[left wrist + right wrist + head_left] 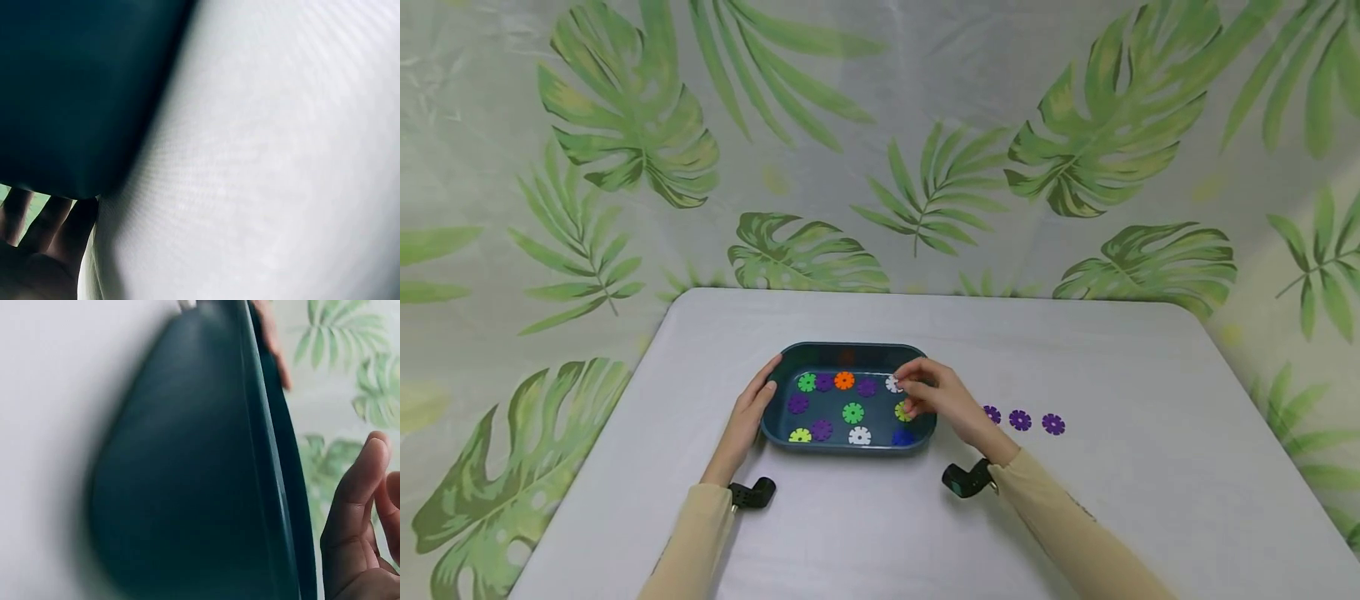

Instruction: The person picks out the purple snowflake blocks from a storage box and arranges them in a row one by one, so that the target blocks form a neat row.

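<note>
A dark teal tray (850, 450) holds several flower-shaped notched discs in purple, green, orange, yellow, white and blue. At its left end my left hand (752, 406) holds the wall, thumb at the rim and fingers along the outside. In the left wrist view its fingers (47, 225) lie against the tray (69, 94). My right hand (943, 400) hangs over the tray's right end with bent fingers, near a white disc (892, 384) and a yellow disc (902, 412), both partly covered. No disc shows in its fingers (356, 487) in the right wrist view.
Three purple discs (1020, 420) lie in a row on the white tabletop (1150, 467), right of the tray. A leaf-patterned curtain (925, 167) hangs behind the table. Each wrist wears a small black camera (966, 480).
</note>
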The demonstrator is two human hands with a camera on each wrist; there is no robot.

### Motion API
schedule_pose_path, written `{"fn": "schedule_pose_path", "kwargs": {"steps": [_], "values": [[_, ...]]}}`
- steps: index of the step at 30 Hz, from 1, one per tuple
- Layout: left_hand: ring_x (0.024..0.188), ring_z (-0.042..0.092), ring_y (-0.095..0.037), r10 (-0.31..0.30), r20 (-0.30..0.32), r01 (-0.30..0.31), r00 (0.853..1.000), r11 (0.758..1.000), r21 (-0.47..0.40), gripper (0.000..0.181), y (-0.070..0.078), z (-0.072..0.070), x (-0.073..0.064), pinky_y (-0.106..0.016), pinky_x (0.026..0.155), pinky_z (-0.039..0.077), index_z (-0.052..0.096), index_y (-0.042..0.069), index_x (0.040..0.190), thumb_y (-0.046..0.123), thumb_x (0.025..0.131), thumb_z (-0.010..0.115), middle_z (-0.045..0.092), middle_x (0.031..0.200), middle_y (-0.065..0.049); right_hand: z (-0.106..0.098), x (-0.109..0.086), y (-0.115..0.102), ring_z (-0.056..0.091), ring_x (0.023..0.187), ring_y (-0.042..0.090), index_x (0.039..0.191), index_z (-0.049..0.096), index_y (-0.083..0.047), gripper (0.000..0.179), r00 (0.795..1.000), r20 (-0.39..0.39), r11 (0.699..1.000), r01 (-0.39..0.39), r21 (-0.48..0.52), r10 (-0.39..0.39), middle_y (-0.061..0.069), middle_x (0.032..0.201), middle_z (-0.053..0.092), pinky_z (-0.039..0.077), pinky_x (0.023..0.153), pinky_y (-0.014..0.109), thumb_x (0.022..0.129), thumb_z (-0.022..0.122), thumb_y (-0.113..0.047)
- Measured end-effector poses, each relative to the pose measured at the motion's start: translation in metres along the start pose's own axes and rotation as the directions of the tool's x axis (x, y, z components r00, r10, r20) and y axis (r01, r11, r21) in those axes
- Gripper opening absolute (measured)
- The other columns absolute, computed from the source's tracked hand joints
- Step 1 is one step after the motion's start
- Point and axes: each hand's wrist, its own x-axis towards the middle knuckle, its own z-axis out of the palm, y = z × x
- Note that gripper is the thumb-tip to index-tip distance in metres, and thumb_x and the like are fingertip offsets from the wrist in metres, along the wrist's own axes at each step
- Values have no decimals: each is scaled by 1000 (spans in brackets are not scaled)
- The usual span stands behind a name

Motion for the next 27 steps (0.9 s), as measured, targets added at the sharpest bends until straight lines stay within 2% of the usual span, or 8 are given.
{"fn": "schedule_pose_path", "kwargs": {"steps": [6,12,17,21,27], "values": [[143,16,-23,1,1,-1,1000,1000,5,49,-1,-1,0,-49,114,13,30,10,151,25,105,37,26,155,-7,52,24,4,61,66,18,121,54,5,25,987,149,999,-50,-23,52,27,115,56,57,67,32,99,51,-6],[143,16,-23,-11,-4,11,1000,1000,3,49,0,-1,0,-49,114,12,30,10,151,26,105,37,26,155,-7,84,40,14,62,70,20,125,53,2,27,959,241,988,-135,-74,149,21,121,54,55,67,32,99,48,-5],[143,16,-23,-10,-3,10,1000,1000,7,49,0,-1,0,-50,114,12,30,10,151,26,105,37,26,155,-7,96,46,16,63,81,28,124,55,-1,28,941,272,975,-168,-144,202,17,122,54,54,70,32,98,47,-2],[143,16,-23,-6,0,6,1000,1000,3,49,-1,-1,0,-49,114,12,30,10,151,27,105,37,26,155,-6,99,48,15,62,89,34,123,56,0,28,936,278,970,-173,-169,216,16,121,55,54,73,34,97,46,1],[143,16,-22,-6,-3,6,1000,1000,-5,47,-2,0,0,-47,114,12,30,10,151,23,106,36,26,155,-6,102,50,16,62,83,29,115,60,3,25,937,274,960,-152,-233,215,14,110,58,54,72,32,95,46,5]]}}
